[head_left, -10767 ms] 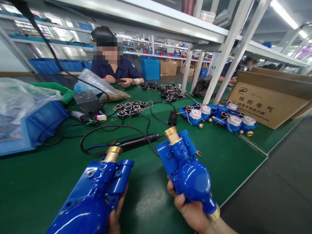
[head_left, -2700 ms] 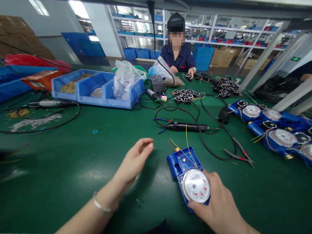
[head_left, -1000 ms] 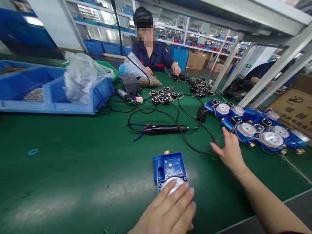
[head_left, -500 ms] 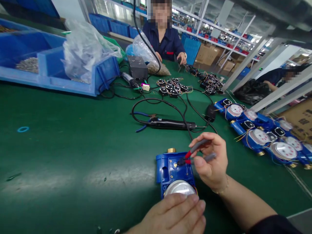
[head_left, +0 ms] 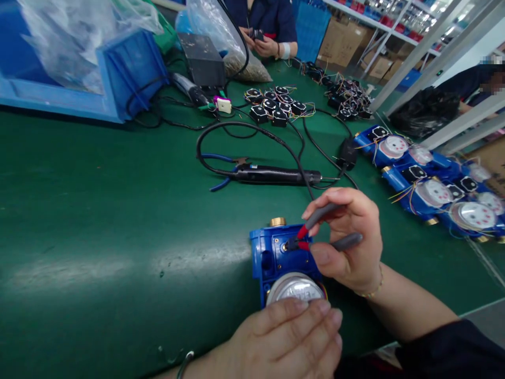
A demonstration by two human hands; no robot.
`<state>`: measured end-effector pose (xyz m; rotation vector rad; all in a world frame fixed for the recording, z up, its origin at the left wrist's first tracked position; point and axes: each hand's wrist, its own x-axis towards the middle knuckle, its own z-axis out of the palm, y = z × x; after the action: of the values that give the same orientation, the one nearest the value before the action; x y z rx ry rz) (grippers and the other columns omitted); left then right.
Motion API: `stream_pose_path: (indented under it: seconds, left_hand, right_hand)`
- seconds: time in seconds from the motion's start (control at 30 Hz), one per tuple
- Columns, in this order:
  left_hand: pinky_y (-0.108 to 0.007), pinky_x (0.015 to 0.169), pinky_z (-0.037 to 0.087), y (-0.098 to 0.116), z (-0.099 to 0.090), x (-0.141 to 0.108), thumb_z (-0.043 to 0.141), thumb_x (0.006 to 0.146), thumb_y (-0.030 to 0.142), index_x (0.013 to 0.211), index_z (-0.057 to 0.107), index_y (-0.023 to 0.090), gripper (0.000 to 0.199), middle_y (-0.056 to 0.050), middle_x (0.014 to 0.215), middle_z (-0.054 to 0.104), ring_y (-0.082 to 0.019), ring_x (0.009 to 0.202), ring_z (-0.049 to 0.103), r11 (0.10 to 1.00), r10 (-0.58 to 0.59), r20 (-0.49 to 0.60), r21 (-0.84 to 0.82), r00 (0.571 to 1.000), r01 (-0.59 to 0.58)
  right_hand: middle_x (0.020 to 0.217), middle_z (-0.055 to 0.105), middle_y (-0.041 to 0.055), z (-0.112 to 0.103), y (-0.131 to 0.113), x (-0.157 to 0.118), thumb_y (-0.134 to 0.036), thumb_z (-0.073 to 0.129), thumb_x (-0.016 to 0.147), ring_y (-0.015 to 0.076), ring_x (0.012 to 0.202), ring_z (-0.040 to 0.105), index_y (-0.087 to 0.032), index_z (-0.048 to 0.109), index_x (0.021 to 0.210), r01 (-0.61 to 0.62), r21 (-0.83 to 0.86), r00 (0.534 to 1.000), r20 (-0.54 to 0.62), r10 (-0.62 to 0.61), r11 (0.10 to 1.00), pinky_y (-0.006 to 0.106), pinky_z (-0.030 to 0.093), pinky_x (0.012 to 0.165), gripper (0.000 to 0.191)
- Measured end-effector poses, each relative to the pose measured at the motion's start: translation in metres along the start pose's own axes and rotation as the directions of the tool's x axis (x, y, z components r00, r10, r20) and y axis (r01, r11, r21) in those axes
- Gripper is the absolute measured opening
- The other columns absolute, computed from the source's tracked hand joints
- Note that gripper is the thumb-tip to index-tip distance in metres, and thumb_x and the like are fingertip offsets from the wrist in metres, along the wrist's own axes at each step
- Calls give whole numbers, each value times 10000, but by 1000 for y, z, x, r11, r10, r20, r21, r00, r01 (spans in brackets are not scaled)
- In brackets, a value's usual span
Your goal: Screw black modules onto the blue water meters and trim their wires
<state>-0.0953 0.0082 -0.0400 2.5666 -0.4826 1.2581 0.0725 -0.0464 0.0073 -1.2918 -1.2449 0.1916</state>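
A blue water meter (head_left: 258, 258) with a round clear-topped dial (head_left: 295, 287) and a brass threaded end (head_left: 278, 221) lies on the table before me. My left hand (head_left: 286, 339) rests across the dial's near side, fingers together over the meter; its thumb is hidden. In my right hand (head_left: 357, 237) are small pliers (head_left: 321, 213) with grey-and-red handles, spread apart between thumb and fingers. Their dark jaws touch down by a small brass piece in the meter's square recess; whether they grip it I cannot tell.
Beyond the meter lie a black electric screwdriver (head_left: 276, 174), its looping cable and blue-handled pliers (head_left: 220, 184). Several black wired modules (head_left: 272, 105) are farther back. More blue meters (head_left: 430, 192) stand right, a blue bin (head_left: 134, 68) left. A co-worker (head_left: 272, 26) sits opposite, holding a small black part.
The view has tilted down and shifted. Both my hands keep their places on the meter and pliers. Across the table, the co-worker's hands have come together around a small black part.
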Motion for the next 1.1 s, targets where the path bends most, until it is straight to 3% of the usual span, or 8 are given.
stream_pose_path:
  seconds: [0.27, 0.53, 0.73, 0.9, 1.03, 1.1]
  left_hand:
    - [-303, 1053, 366, -2, -11, 6, 510, 845, 270, 1095, 634, 182, 293, -43, 1229, 609, -181, 1162, 547, 999, 18, 104, -43, 994, -14]
    - [-302, 1057, 359, -3, -10, 8, 441, 872, 229, 1099, 634, 171, 303, -42, 1213, 618, -179, 1154, 553, 996, 29, 113, -86, 993, -19]
    - [-291, 1063, 347, 6, -10, 8, 396, 904, 173, 1065, 647, 192, 299, -11, 1207, 621, -157, 1172, 537, 986, -119, 124, -102, 985, 132]
    - [-287, 1062, 344, 3, -11, 10, 380, 905, 187, 1068, 645, 176, 311, -26, 1191, 632, -159, 1155, 551, 992, -47, 118, -113, 992, 61]
    - [-277, 1064, 343, 5, -12, 10, 443, 893, 192, 1056, 647, 197, 261, -7, 1206, 623, -140, 1171, 537, 981, -140, 135, -112, 981, 156]
    - [-278, 1058, 351, 5, -12, 9, 464, 883, 196, 1057, 648, 192, 254, -13, 1207, 622, -149, 1171, 537, 985, -116, 130, -111, 985, 131]
  right_hand:
    - [979, 492, 33, -3, 4, 9, -259, 696, 719, 186, 780, 574, -260, 443, 1181, 0, 27, 999, 43, -2, 1000, 302, 494, 535, 527]
    - [959, 488, 17, -6, 3, 15, -408, 653, 781, 150, 775, 568, -270, 413, 1144, 0, -14, 994, 108, 1, 1000, 278, 522, 574, 456]
    - [973, 488, 19, -7, 3, 18, -438, 632, 792, 149, 768, 570, -282, 402, 1135, 15, -43, 991, 133, -9, 999, 273, 533, 563, 442]
    - [959, 496, 16, -8, 5, 20, -433, 636, 791, 151, 771, 564, -280, 418, 1127, 24, -7, 988, 151, -23, 1000, 276, 528, 566, 429]
    - [971, 495, 14, -8, 4, 20, -412, 649, 786, 149, 773, 562, -281, 426, 1136, 21, 8, 989, 149, -22, 1000, 271, 517, 561, 436]
    - [1002, 485, 18, -8, 4, 19, -392, 657, 786, 144, 778, 559, -276, 428, 1151, 16, 19, 989, 147, -18, 1000, 272, 514, 573, 446]
